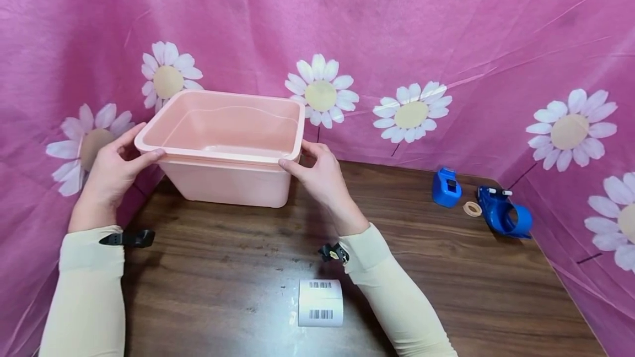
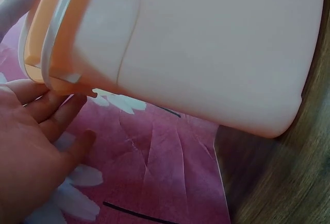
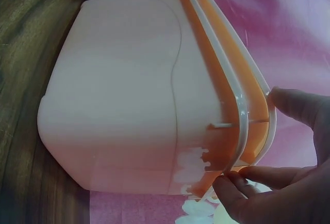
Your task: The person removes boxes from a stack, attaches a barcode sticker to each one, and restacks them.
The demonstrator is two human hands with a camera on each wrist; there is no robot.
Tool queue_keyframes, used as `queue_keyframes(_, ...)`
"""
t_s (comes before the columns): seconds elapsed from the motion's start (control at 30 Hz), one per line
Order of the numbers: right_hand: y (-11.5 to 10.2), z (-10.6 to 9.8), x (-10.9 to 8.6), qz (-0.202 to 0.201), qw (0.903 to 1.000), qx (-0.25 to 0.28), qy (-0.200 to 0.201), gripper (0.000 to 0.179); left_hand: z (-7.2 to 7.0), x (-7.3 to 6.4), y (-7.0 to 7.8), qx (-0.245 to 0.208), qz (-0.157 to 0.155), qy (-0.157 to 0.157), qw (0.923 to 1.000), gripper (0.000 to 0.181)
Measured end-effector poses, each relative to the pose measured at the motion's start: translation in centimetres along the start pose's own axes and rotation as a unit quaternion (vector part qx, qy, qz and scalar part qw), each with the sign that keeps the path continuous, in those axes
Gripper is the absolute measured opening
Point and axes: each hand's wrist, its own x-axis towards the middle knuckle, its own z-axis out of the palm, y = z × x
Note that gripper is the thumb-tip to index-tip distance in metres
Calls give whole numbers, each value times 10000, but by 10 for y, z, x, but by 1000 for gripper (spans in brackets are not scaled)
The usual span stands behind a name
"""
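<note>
A pink plastic storage bin [image 1: 228, 183] stands at the back left of the wooden table. Two rims, one just above the other, show in the right wrist view, so it looks like one bin nested in another. My left hand [image 1: 110, 172] grips the rim at the left front corner, thumb on top and fingers beneath. At the right front corner my right hand [image 1: 324, 178] pinches the rim in the same way. From above, the inside of the upper bin [image 1: 225, 125] shows no contents.
A roll of white barcode labels [image 1: 320, 303] lies near the front, between my forearms. To the right sit a small blue tape dispenser [image 1: 446, 189], a tan tape ring [image 1: 472, 209] and a larger blue dispenser [image 1: 503, 214]. A pink daisy-print cloth [image 1: 367, 26] hangs behind the table.
</note>
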Motion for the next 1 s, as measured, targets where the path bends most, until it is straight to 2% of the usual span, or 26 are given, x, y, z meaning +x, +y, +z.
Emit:
queue_keyframes(0.17, 0, 0, 0, -7, 9998, 176, -24, 66, 0, -2, 2, 127, -60, 31, 9999, 81)
queue_keyframes(0.33, 1, 2, 1, -49, 9997, 223, -30, 66, 0, -3, 3, -142, -8, 11, 9999, 82)
queue_keyframes(0.6, 0, -1, -1, -153, 9999, 63, -46, 63, 1, -3, 3, -442, 58, -8, 9990, 83)
queue_keyframes(0.83, 2, -3, -2, -328, 9994, -55, -49, 62, 1, -1, 3, -245, 78, 34, 9997, 82)
queue_keyframes(1.0, 4, -5, -2, -358, 9992, -174, 25, 67, 3, -1, 3, -575, 164, -7, 9982, 82)
